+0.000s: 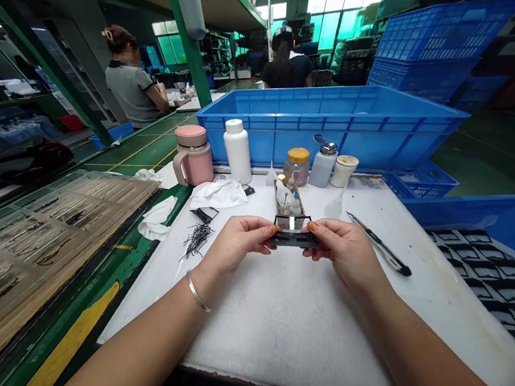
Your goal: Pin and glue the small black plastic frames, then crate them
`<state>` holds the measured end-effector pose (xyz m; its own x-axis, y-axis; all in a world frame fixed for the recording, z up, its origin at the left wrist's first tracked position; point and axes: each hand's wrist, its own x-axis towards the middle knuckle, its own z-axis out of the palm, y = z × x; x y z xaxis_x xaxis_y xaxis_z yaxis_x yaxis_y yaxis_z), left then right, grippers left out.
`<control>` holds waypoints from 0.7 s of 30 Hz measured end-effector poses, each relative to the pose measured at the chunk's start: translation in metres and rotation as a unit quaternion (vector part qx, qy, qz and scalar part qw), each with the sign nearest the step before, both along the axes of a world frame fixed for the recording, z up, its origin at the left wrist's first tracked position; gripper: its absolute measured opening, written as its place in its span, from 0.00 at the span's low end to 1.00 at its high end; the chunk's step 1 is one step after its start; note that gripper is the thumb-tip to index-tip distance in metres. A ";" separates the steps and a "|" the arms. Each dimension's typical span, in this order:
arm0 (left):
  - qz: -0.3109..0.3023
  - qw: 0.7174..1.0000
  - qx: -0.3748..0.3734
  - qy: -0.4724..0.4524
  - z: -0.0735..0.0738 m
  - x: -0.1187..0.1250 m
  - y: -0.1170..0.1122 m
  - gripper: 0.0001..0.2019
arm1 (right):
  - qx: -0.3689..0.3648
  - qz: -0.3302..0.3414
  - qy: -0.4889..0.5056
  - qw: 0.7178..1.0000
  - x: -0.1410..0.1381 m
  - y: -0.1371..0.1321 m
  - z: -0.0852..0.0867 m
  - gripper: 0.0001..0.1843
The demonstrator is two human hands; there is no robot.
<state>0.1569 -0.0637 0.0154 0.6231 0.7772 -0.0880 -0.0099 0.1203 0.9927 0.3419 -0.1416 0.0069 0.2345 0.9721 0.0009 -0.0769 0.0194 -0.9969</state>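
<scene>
Between my two hands, above the white work surface [289, 320], is a small black rectangular frame with a clear window [293, 239]. My left hand [250, 238] pinches its left end, thumb on top. At its right end my right hand [337, 245] grips it the same way. Just behind the frame stands a narrow tray [301, 205] with small bottles in it. A utility knife [384, 248] lies right of my right hand. Left of my left hand are a pile of thin black strips [197, 240] and another small black frame [205, 213].
A pink mug [194, 156], a white bottle [238, 152], a yellow-lidded jar [296, 165] and a pump bottle [323, 165] line the back, before a large blue crate [340, 122]. Trays of parts [48, 231] lie left; a crate of black frames [485, 275] stands right. Two people sit farther back.
</scene>
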 end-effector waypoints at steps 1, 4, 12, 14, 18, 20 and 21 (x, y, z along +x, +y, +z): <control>0.003 1.000 0.002 0.000 0.000 0.000 0.000 0.12 | -0.002 -0.001 -0.001 1.000 0.000 0.000 0.000 0.15; 0.008 1.000 0.011 0.002 0.000 0.001 0.000 0.12 | -0.004 0.002 -0.006 1.000 -0.001 -0.001 0.001 0.15; 0.015 1.000 0.017 0.001 0.000 0.000 0.000 0.12 | -0.002 0.004 -0.003 1.000 -0.002 -0.002 0.003 0.15; 0.015 1.000 0.012 -0.001 0.000 0.000 0.000 0.12 | -0.005 0.006 0.003 1.000 -0.001 -0.001 0.003 0.16; 0.004 1.000 -0.001 0.000 0.000 0.000 0.001 0.12 | -0.003 0.003 0.018 1.000 0.000 0.000 0.001 0.16; -0.004 1.000 -0.003 0.002 0.000 0.000 0.000 0.12 | 0.000 -0.001 0.018 1.000 0.001 0.000 0.001 0.16; -0.007 1.000 -0.002 0.004 0.000 0.000 0.000 0.12 | 0.002 -0.003 0.017 1.000 0.001 0.001 0.001 0.16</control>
<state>0.1570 -0.0635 0.0150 0.6337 0.7676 -0.0961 -0.0007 0.1248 0.9922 0.3424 -0.1411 0.0075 0.2408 0.9706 -0.0037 -0.1103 0.0236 -0.9936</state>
